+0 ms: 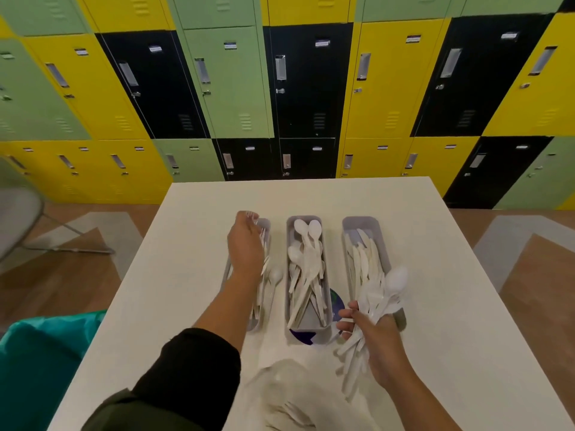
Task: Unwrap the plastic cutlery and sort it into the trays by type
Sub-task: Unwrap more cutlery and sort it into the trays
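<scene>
Three grey trays stand side by side on the white table [435,306]. The left tray [265,223] holds forks and is mostly hidden under my left hand [245,244], which reaches over its far end with white plastic cutlery at the fingertips. The middle tray [303,332] is full of white spoons [306,265]. The right tray [361,222] holds white knives [364,256]. My right hand [373,337] grips a bundle of mixed white cutlery [378,303] over the near end of the right tray, a spoon bowl sticking up.
A clear plastic bag [289,393] lies crumpled at the table's near edge. A purple and green sheet [337,301] shows between the middle and right trays. A teal bag [40,362] sits left of the table, a grey chair [18,219] further left. Coloured lockers [308,88] fill the back.
</scene>
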`<state>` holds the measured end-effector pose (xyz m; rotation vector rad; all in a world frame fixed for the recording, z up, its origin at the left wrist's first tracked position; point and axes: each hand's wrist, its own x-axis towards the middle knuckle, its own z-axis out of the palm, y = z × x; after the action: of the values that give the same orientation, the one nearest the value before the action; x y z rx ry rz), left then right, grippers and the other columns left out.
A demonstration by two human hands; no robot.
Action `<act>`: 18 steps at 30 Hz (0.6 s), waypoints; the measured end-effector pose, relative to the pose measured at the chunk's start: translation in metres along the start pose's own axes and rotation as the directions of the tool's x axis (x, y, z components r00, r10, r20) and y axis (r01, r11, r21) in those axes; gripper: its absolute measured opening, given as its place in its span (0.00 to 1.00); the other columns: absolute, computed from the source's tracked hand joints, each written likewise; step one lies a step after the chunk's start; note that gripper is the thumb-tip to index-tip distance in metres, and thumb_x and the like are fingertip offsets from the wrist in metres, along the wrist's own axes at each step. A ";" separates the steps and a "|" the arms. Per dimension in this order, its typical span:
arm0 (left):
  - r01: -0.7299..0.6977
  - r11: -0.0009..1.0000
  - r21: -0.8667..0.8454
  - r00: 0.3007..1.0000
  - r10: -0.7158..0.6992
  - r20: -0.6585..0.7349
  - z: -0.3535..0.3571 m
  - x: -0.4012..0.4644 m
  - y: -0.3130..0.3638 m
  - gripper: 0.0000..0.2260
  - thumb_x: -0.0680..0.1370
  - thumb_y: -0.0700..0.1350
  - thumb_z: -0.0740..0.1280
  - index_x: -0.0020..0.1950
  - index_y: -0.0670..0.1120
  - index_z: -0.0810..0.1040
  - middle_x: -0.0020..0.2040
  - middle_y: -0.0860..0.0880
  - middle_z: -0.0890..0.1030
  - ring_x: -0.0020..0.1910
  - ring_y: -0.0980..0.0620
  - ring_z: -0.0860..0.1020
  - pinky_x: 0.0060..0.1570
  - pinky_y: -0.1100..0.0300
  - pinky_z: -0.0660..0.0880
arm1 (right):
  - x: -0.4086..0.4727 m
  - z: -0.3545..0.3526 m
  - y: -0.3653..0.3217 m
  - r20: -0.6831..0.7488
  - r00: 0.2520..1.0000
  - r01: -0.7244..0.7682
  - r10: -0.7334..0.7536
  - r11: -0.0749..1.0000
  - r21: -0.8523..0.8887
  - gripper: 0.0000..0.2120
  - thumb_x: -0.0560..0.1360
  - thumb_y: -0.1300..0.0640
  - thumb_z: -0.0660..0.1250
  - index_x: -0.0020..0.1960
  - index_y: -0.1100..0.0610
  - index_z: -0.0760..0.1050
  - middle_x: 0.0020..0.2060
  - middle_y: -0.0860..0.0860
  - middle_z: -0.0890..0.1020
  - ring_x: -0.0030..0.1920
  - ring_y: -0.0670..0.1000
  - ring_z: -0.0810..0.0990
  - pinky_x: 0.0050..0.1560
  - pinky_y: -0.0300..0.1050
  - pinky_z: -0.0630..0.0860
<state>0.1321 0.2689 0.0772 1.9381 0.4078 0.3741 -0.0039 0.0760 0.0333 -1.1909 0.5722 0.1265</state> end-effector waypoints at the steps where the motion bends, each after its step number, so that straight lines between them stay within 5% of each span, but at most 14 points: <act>1: 0.037 0.999 0.029 0.999 -0.037 0.002 -0.006 0.003 -0.006 0.12 0.81 0.38 0.51 0.52 0.42 0.74 0.44 0.46 0.77 0.43 0.48 0.73 0.41 0.58 0.69 | 0.000 0.002 0.001 -0.002 1.000 0.000 0.000 1.000 -0.010 0.07 0.77 0.68 0.60 0.46 0.61 0.76 0.35 0.56 0.82 0.30 0.51 0.81 0.30 0.41 0.77; 7: -0.166 0.838 0.520 0.986 0.148 0.077 -0.017 -0.004 -0.030 0.14 0.80 0.44 0.60 0.66 0.46 0.70 0.67 0.42 0.71 0.65 0.41 0.67 0.64 0.50 0.64 | -0.001 0.016 0.002 0.055 0.998 -0.025 0.023 0.999 0.027 0.08 0.77 0.70 0.58 0.44 0.62 0.74 0.31 0.55 0.80 0.27 0.49 0.78 0.28 0.39 0.74; 10: -0.380 0.578 0.722 0.924 0.202 0.325 -0.012 -0.016 -0.037 0.14 0.80 0.48 0.58 0.66 0.48 0.70 0.74 0.44 0.63 0.74 0.43 0.56 0.73 0.45 0.52 | -0.002 0.022 0.002 0.086 0.996 -0.029 0.026 0.999 0.035 0.08 0.77 0.70 0.58 0.45 0.62 0.74 0.32 0.55 0.78 0.28 0.50 0.77 0.30 0.40 0.72; 13: -0.520 0.304 0.798 0.849 0.080 0.523 -0.006 -0.024 -0.042 0.16 0.81 0.48 0.57 0.67 0.46 0.68 0.78 0.41 0.46 0.76 0.40 0.38 0.71 0.36 0.39 | -0.003 0.025 0.002 0.064 0.998 0.004 -0.001 0.999 -0.040 0.08 0.78 0.68 0.59 0.46 0.61 0.75 0.33 0.55 0.81 0.29 0.50 0.80 0.35 0.44 0.74; 18: -0.584 0.130 0.801 0.810 0.023 0.586 0.007 -0.034 -0.047 0.07 0.77 0.40 0.60 0.52 0.42 0.75 0.77 0.36 0.42 0.74 0.38 0.30 0.67 0.31 0.36 | -0.002 0.027 0.004 0.044 0.999 0.015 -0.011 0.996 -0.092 0.08 0.77 0.68 0.59 0.46 0.61 0.76 0.31 0.52 0.83 0.30 0.50 0.81 0.35 0.43 0.77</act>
<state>0.0993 0.2656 0.0287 3.3667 -0.2418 -0.2180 0.0021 0.1022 0.0378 -1.2783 0.5252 0.1683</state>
